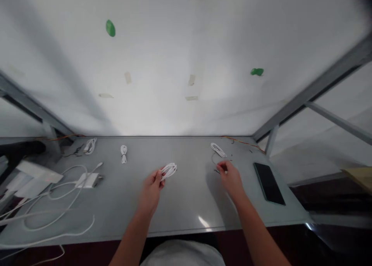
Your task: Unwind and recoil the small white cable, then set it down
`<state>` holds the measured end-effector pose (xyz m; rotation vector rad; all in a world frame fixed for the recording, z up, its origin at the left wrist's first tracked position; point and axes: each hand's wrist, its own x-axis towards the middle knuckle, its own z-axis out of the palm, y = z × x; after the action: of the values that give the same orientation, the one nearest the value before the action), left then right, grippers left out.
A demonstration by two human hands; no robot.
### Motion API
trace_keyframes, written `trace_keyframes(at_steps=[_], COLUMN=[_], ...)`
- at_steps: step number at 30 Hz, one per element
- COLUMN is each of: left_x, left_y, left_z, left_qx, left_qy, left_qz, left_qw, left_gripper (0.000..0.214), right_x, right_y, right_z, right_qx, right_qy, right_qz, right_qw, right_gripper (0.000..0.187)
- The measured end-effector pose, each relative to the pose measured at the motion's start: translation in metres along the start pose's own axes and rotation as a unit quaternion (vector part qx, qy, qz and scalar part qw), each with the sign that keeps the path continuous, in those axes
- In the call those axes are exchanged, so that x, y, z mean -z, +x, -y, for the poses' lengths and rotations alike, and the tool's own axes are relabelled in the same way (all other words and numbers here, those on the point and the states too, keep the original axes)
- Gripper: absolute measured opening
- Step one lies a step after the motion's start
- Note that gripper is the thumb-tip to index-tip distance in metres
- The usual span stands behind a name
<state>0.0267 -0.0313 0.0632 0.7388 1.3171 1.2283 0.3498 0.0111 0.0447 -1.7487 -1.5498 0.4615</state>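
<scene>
My left hand [151,188] is closed on a coiled white cable [169,170], held just above the grey table [186,204] near its middle. My right hand [231,177] reaches toward the table's back right, fingers curled and pinched near small dark ties [217,171]; what it pinches is too small to name. Just beyond it lies another coiled white cable [217,149].
A black phone [269,182] lies flat at the right edge. A small bundled white cable [124,153] and another coil [90,145] lie at the back left. A white charger [87,179] with loose long white cables [52,215] spreads over the left side. A white wall [186,64] stands behind.
</scene>
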Motion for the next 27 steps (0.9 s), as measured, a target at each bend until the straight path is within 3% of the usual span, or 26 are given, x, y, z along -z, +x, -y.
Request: trace_keyframes(at_steps=[4,7,13,17,23,27], left_x=[-0.013,-0.013,0.000,-0.001,-0.001,0.001], left_y=[-0.001,0.004,0.010,0.014,0.020,0.021], left_z=[-0.001,0.001,-0.004,-0.002,0.005,0.000], left_qx=[0.016,0.022,0.052,0.045,0.019,-0.001], left_qy=[-0.057,-0.081,-0.140,-0.122,0.048,0.213], left_qz=[0.004,-0.001,0.019,0.019,0.009,-0.009], left_qw=[0.998,0.996,0.989,0.991,0.999,0.977], left_gripper=[0.081,0.076,0.069,0.067,0.059,0.041], right_x=[-0.064,-0.097,-0.113,-0.120,-0.124,-0.125], right_y=[-0.036,-0.051,-0.051,-0.057,-0.070,-0.079], right_z=[0.079,0.112,0.108,0.108,0.113,0.109], right_qx=[0.141,0.215,0.234,0.266,0.305,0.300], right_qy=[0.038,0.034,0.079,0.037,-0.011,-0.017], right_qz=[0.058,0.068,0.077,0.058,0.016,-0.009], right_qw=[0.988,0.974,0.966,0.962,0.952,0.954], right_gripper=[0.017,0.020,0.020,0.027,0.027,0.027])
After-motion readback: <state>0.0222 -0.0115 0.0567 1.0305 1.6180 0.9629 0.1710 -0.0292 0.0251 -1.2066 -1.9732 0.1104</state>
